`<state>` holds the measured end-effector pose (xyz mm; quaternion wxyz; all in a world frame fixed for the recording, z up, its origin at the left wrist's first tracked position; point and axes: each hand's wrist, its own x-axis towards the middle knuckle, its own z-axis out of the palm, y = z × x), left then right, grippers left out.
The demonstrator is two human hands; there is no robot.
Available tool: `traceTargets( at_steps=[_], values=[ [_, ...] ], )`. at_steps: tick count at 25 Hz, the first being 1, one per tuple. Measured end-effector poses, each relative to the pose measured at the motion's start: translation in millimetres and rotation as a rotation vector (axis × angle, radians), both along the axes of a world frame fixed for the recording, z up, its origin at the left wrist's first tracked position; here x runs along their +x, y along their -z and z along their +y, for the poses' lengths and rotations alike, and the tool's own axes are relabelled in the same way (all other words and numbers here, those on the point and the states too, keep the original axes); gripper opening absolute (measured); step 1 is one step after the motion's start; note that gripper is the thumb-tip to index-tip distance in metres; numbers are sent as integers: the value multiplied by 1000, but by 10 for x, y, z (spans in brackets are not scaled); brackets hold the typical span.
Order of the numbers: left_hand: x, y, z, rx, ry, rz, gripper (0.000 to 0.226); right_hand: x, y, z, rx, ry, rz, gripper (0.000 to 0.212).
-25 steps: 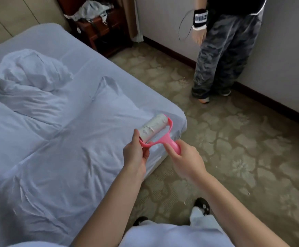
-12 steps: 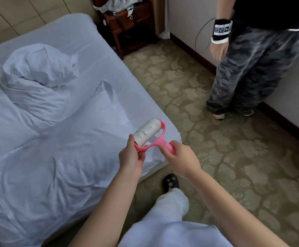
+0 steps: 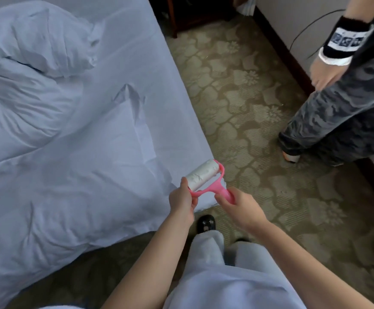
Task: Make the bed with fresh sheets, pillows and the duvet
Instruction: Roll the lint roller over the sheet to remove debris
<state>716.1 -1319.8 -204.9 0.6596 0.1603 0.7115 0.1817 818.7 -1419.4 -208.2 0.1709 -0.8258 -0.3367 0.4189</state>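
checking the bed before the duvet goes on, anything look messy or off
Yes. The white bedding is wrinkled and uneven, and a crumpled heap sits at the far end. The lint roller, held in both hands above the bed's corner, has a creased, wrinkled sheet on it.

The scene is dimly and softly lit, with a cool bluish cast on the bed [image 3: 74,134]. The carpet [image 3: 259,112] is rendered duller and darker. Soft shadow is gathered under the bed's near edge. Straight lines are bowed by wide-angle distortion, and slight blur is seen throughout.
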Motion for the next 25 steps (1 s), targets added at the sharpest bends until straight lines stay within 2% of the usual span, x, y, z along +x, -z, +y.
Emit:
traceTargets(
  at_steps=[4, 6, 9, 12, 14, 16, 18, 22, 23, 25],
  values=[
    [336, 302, 59, 20, -6, 178, 22, 352, 252, 64, -9, 7, 295, 26],
    [478, 504, 32, 59, -20, 222, 19, 511, 423, 94, -23, 21, 375, 26],
    [590, 751, -106, 152, 131, 343, 18, 602, 726, 143, -62, -91, 278, 28],
    [575, 881, -166, 307, 481, 491, 18, 614, 1053, 270, -103, -118, 288, 34],
    [489, 979, -90, 335, 658, 612, 31, 578, 1213, 373, -145, -181, 267, 36],
    [421, 1057, 9, 285, 729, 644, 44, 489, 1295, 475, -148, -240, 254, 33],
    [398, 1115, 115, 303, 786, 648, 48, 375, 1338, 639, -131, -263, 248, 30],
    [223, 1025, 442, 640, 817, 841, 45, 224, 1481, 1223, -108, -309, 217, 29],
    [139, 982, 554, 676, 827, 894, 46, 208, 1485, 1386, -99, -314, 223, 29],
    [-27, 911, 759, 632, 862, 935, 46, 159, 1462, 1567, -78, -301, 250, 30]
  ],
)
